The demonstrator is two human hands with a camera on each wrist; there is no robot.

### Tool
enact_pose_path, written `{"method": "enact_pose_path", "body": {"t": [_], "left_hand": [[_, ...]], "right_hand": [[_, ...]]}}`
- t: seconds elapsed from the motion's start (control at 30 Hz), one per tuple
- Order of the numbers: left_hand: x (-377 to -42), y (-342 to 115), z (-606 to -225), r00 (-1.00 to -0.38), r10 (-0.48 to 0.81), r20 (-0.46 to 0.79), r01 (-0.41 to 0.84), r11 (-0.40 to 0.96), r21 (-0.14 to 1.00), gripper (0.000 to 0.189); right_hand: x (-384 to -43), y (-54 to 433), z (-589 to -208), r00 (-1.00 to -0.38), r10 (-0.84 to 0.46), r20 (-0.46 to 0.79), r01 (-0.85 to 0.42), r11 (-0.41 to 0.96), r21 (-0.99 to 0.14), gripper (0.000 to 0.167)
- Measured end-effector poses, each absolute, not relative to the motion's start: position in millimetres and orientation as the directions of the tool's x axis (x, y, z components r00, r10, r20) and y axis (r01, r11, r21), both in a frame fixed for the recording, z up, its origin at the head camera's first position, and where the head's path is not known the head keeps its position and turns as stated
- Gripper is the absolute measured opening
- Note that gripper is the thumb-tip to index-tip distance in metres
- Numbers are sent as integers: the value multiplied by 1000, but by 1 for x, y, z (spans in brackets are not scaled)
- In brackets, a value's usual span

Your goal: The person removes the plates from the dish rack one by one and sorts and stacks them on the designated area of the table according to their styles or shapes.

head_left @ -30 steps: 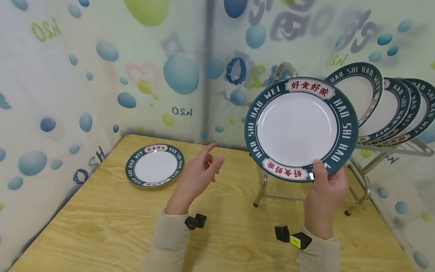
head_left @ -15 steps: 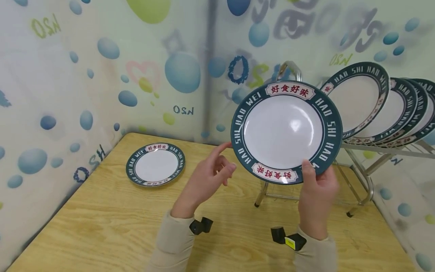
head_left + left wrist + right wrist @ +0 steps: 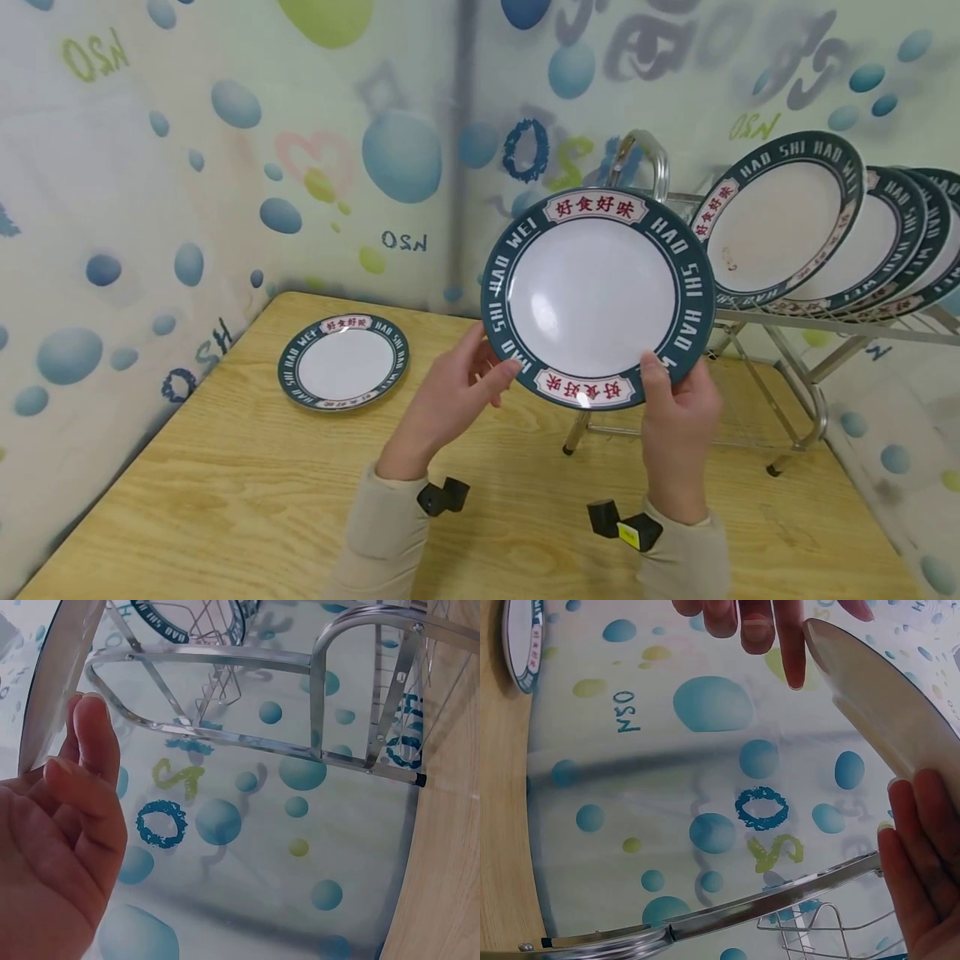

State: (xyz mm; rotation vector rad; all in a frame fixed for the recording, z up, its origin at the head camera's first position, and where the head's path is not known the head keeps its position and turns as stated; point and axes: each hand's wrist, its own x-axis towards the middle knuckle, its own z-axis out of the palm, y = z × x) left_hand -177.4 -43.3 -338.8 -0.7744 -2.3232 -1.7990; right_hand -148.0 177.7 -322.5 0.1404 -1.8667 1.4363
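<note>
My right hand (image 3: 681, 429) grips a round white dinner plate (image 3: 592, 292) with a green lettered rim, thumb on the front face and fingers behind. It is held up over the table, its face toward the head camera. My left hand (image 3: 452, 398) is at the plate's lower left edge, the thumb overlapping the rim and the fingers partly hidden behind it. In the right wrist view, the left fingers (image 3: 756, 634) hang straight beside the plate's edge (image 3: 889, 705). A matching plate (image 3: 345, 362) lies face up at the table's left.
A metal dish rack (image 3: 813, 400) stands at the right, behind the held plate. Several matching plates (image 3: 783, 225) lean in its upper tier. Patterned walls (image 3: 401, 158) border the wooden table (image 3: 247, 500) at the back and sides.
The right hand has brought the plate leftward, away from the racked plates. The left hand has moved a little right, from apart to the plate's rim.
</note>
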Motion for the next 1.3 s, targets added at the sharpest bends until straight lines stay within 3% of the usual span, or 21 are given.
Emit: {"method": "enact_pose_path", "body": {"t": [1.3], "left_hand": [[-179, -52, -341, -921, 290, 261, 346, 300, 889, 41]], "right_hand": [[-148, 180, -322, -768, 273, 579, -483, 347, -804, 26]]}}
